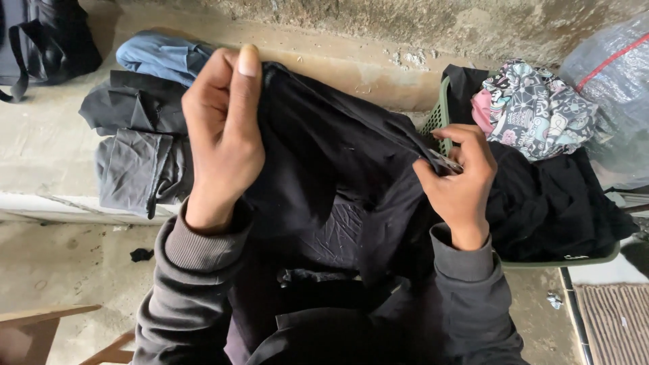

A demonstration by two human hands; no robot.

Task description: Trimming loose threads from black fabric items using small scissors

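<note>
A black garment (324,155) is stretched between my two hands over my lap. My left hand (223,128) is raised and pinches its upper left edge, thumb up. My right hand (460,182) grips the garment's right edge, near a small label, just in front of a green laundry basket (439,115). Both wrists wear dark grey sweatshirt cuffs. The lower part of the garment hangs down over my legs.
The basket holds black clothes (554,203) and a patterned multicoloured garment (534,108). A pile of dark grey and blue folded clothes (142,128) lies on the concrete ledge at left. A black bag (47,40) sits far left, a clear plastic bag (608,81) at right.
</note>
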